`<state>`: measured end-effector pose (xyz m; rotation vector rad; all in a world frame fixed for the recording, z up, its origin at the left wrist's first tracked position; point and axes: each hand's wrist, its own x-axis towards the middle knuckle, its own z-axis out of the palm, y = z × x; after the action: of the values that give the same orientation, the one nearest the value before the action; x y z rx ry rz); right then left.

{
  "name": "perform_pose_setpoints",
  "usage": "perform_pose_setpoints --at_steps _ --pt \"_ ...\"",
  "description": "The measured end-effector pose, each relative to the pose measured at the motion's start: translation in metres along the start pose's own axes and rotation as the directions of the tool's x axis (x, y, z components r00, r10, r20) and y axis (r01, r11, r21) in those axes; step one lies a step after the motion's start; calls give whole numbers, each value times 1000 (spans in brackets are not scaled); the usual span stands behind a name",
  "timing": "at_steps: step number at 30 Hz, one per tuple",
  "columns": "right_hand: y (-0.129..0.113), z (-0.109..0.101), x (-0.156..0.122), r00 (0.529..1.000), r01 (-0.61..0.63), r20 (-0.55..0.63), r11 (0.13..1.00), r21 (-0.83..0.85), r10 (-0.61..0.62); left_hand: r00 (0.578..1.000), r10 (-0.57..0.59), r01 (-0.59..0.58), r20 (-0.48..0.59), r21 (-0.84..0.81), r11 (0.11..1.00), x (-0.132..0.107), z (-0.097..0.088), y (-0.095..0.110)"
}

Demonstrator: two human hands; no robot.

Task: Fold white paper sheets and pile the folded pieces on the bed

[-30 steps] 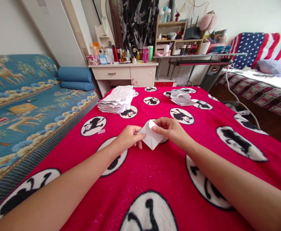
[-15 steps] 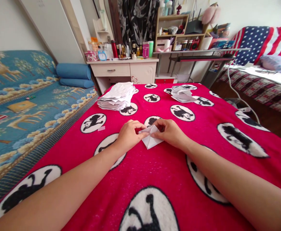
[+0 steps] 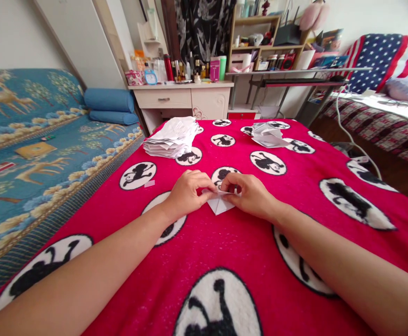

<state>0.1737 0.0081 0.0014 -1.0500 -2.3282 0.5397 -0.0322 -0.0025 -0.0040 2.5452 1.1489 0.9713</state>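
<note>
Two hands, the left hand (image 3: 187,192) and the right hand (image 3: 254,197), hold one folded white paper (image 3: 218,205) between them, low over the middle of the red cloth (image 3: 221,247), well in from its left and right edges. The left thumb and fingers pinch the paper's left side; the right thumb and bent fingers grip its right side, and the two sets of fingertips come near each other along its far side. The paper's sharp corner points back toward the person, a little left of straight, and a crease runs from that corner up to the far side. What shows of it is longer from left to right than from near to far, so its visible long axis runs across the cloth from hand to hand; the fingers cover both ends, and its full outline cannot be told. Whether its whole underside touches the cloth is also unclear. Near the cloth's far left corner lies a thick stack (image 3: 171,137) of white sheets, its layers uneven. Near the far right corner sits a loose pile (image 3: 268,135) of folded paper pieces, tilted at various angles. A small pale scrap (image 3: 149,183) lies toward the left edge, just beside one of the printed white ovals. Beyond the far edge stands a white desk (image 3: 176,99) crowded with bottles.
</note>
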Motion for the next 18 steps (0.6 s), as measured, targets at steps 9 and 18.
perform_pose_setpoints --at_steps 9,18 --pt "-10 -15 -3 931 281 234 959 34 -281 949 220 -176 226 -199 964 -2 -13 1" --pt "-9 -6 1 982 -10 189 998 -65 22 953 177 -118 244 -238 964 -3 -11 1"
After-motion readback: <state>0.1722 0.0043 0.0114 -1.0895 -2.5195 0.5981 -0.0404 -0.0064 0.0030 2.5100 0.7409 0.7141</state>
